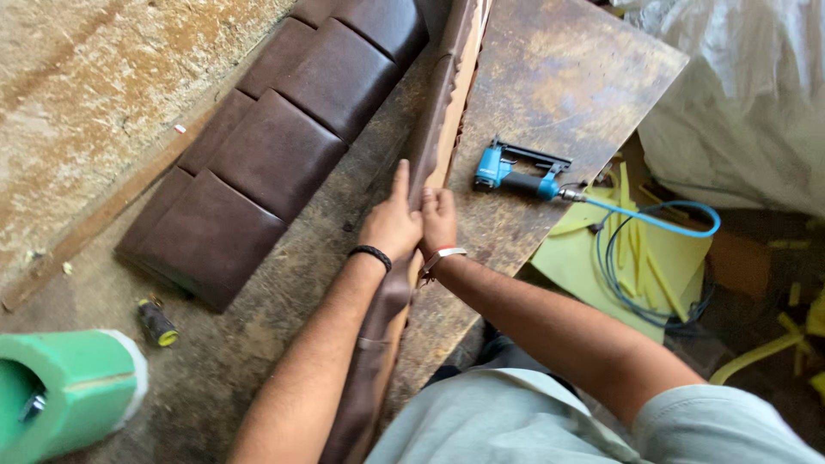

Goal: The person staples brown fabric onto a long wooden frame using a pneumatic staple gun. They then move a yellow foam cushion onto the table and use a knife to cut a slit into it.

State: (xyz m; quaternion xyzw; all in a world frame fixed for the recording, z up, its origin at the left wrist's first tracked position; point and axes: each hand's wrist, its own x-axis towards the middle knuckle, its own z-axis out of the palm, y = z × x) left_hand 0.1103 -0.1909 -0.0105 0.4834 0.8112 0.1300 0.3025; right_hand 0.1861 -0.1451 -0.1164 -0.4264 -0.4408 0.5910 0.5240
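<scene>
Leather-wrapped panel (430, 146) on worn workbench (550, 86)

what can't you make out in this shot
Head view only:
- Panel top end: cut by the upper edge.
- Right hand fingers: curled over the panel's far face, hidden.
- Green roll: cut by the left edge.
- Hose far end: lost among yellow foam scraps.

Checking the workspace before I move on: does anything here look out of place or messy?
Yellow foam offcuts lie scattered on the floor under the blue air hose, beside the worktable. The stapler lies flat.
</scene>
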